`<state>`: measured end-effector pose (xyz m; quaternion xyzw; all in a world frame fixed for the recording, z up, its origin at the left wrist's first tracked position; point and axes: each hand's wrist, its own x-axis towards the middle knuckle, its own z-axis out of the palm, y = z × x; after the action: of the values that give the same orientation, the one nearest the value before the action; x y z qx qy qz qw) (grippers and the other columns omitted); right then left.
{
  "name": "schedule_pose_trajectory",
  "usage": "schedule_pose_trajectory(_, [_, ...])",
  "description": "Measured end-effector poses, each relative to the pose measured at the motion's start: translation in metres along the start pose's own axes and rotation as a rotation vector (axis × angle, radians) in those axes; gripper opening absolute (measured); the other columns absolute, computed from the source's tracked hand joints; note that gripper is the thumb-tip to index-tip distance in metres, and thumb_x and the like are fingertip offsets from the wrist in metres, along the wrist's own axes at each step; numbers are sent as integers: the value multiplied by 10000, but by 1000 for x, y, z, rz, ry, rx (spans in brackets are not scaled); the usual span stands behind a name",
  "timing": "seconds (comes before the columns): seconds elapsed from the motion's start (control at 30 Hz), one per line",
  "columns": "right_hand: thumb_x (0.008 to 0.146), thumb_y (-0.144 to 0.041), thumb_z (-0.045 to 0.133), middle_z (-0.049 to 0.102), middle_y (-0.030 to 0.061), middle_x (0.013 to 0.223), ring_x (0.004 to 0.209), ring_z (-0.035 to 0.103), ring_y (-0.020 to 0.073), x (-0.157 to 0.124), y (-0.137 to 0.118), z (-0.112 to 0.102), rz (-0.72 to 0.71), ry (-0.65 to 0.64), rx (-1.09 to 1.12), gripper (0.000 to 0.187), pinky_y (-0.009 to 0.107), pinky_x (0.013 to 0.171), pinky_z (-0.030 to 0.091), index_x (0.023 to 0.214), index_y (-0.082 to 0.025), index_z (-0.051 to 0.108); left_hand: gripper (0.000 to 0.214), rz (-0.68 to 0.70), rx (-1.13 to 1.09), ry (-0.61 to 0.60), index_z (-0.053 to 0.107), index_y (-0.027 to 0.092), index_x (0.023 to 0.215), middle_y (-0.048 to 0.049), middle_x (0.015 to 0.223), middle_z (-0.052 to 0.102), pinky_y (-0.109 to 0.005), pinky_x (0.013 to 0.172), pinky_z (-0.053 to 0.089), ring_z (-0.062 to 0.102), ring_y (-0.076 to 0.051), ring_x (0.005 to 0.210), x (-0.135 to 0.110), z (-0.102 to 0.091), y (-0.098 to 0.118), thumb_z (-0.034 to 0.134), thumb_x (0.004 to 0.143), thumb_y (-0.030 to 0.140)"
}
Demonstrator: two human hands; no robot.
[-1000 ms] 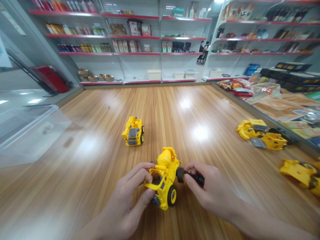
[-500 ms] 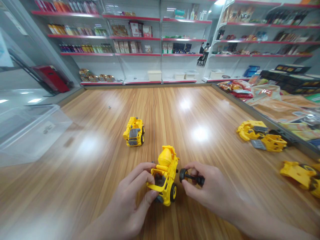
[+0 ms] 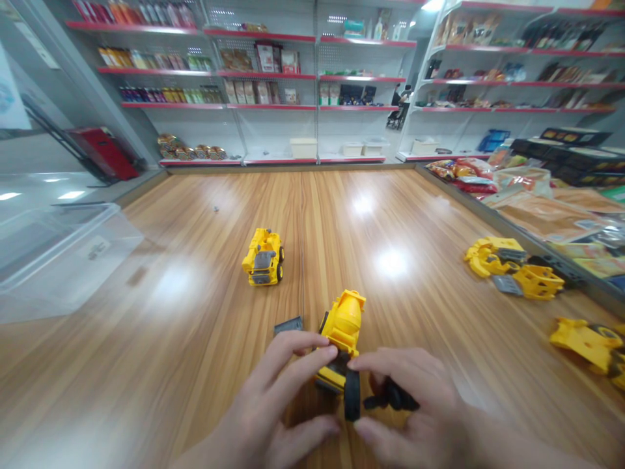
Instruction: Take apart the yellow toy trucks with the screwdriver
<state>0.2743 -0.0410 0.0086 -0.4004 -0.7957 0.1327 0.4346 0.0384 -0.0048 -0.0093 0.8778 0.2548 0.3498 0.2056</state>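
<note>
A yellow toy cement mixer truck stands on the wooden table, its drum pointing away from me. The fingers of my left hand lie over its cab, thumb curled in below. My right hand is closed round a black wheel axle, largely covered by the fingers, and its index finger touches the cab's right side. A black wheel shows between the hands; I cannot tell whether it belongs to the truck or the axle. Behind my left hand lies a dark grey flat part.
Another yellow toy truck stands farther back. On the right are yellow vehicle parts and another yellow toy piece. A clear plastic box is at the left, bagged goods lie beyond the right edge, and stocked shelves line the back.
The mixer truck has turned and shifted slightly right and nearer to me. My right hand has brought the axle down against its side. The grey part has come into fuller view.
</note>
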Motion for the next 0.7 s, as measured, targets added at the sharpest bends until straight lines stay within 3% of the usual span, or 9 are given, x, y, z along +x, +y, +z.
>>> schedule_pose_trajectory(0.13, [805,-268,673,708,-5,757,591,659,109,0,-6,11,-30,3,45,322,167,620,541,1103,-181,592,476,160,-10,-4,534,137,1304,-126,1191,593,-355,1014,504,526,-226,1171,4,-2,6,659,849,77])
schedule_pose_trajectory(0.27, [902,-395,629,695,-1,728,573,648,102,1,-4,15,-43,-3,79,328,157,611,534,1131,-163,600,471,163,-72,43,552,104,1249,-122,1066,666,-354,937,547,588,-225,1063,8,-3,8,697,804,53])
schedule_pose_trajectory(0.33, [893,-388,653,690,0,721,543,628,95,1,1,15,-19,-11,75,353,160,584,521,1148,-148,608,492,93,-53,153,558,127,1222,-110,1050,669,-372,917,550,608,-228,1034,8,-4,5,723,766,44])
schedule_pose_trajectory(0.5, [855,-184,668,693,2,726,561,629,107,-6,15,16,62,-77,18,189,199,565,483,1042,-164,656,368,-335,140,356,565,215,1154,-69,1038,660,-425,855,539,631,-229,963,5,-6,-14,699,815,163])
schedule_pose_trajectory(0.57, [871,-163,633,674,-2,697,554,614,112,-7,19,15,76,-139,20,95,215,537,450,959,-175,669,359,-403,214,373,564,218,1154,-60,1002,655,-427,820,525,620,-231,923,5,-7,-22,698,822,191])
schedule_pose_trajectory(0.7, [873,-131,582,661,5,700,560,602,116,-5,20,8,140,-171,15,102,225,537,438,917,-175,662,326,-428,279,317,575,225,1148,-63,1024,628,-435,856,506,591,-246,977,7,-8,-31,666,836,192])
